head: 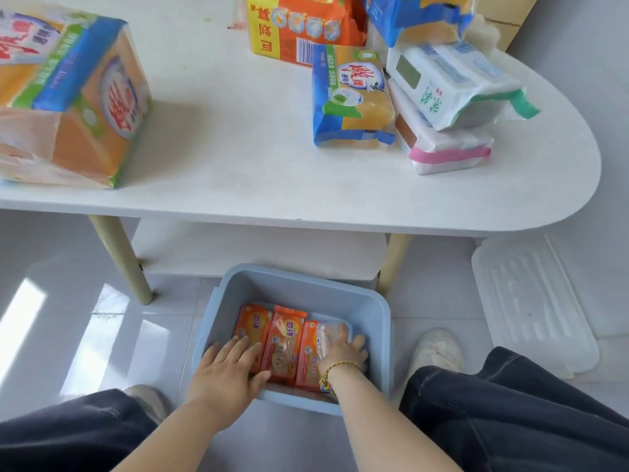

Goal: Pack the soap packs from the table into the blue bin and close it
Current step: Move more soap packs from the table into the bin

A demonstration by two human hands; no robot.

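The blue bin (299,284) stands open on the floor under the table's front edge. Three orange soap packs (284,342) lie side by side inside it. My left hand (228,369) rests flat, fingers spread, on the leftmost pack by the bin's left wall. My right hand (342,349) presses down on the rightmost orange pack, fingers curled over its clear wrapper. On the white table (238,172) lie more soap packs: a large multipack (68,97) at left, an orange box pack (299,28), a blue-and-yellow pack (350,97), and white packs (449,86) at right.
The bin's clear lid (531,308) lies on the floor to the right of the table. My knees in dark trousers and pale shoes (439,349) flank the bin. A table leg (122,260) stands left of the bin, a low shelf behind it.
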